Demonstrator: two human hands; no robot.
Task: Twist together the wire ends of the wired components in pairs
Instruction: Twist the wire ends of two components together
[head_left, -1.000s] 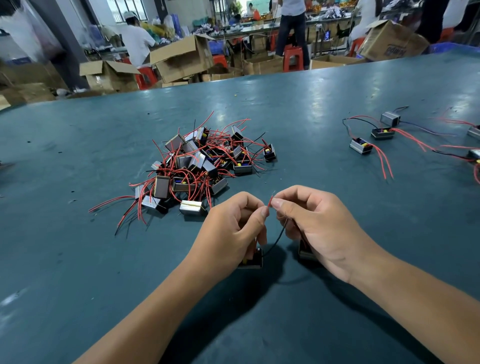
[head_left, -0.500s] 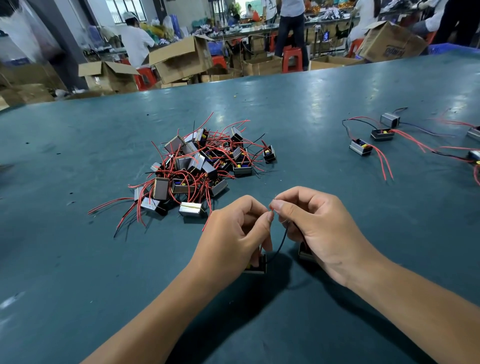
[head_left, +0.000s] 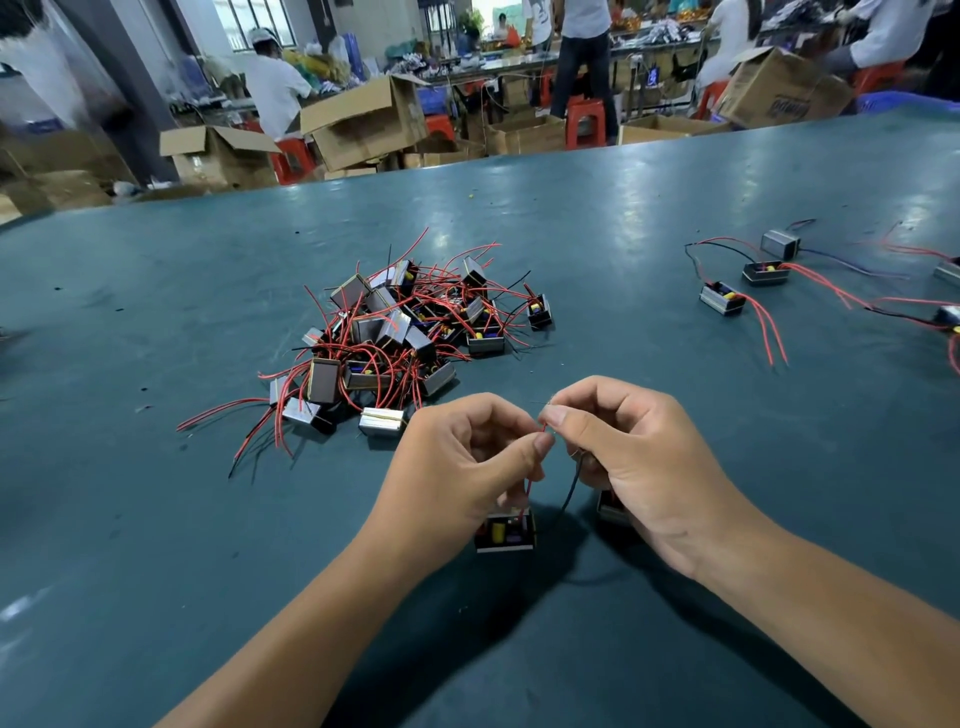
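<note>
My left hand (head_left: 462, 467) pinches a thin red wire (head_left: 529, 488) that rises from a small boxed component (head_left: 505, 534) lying under it on the table. My right hand (head_left: 639, 457) pinches the wire ends at its thumb and forefinger, right beside my left thumb. A black wire (head_left: 570, 491) hangs from the right hand toward a second component (head_left: 612, 512), mostly hidden beneath that hand. The bare wire tips are too small to make out.
A pile of wired components (head_left: 400, 338) with red and black leads lies just beyond my hands on the green table (head_left: 156, 519). Several wired components (head_left: 763, 273) lie at the right. Cardboard boxes (head_left: 363, 122), stools and people stand beyond the far edge.
My hands stay together at the wire ends. The left hand has lifted slightly, uncovering more of the component beneath it; the fingers have shifted a little along the wires.
</note>
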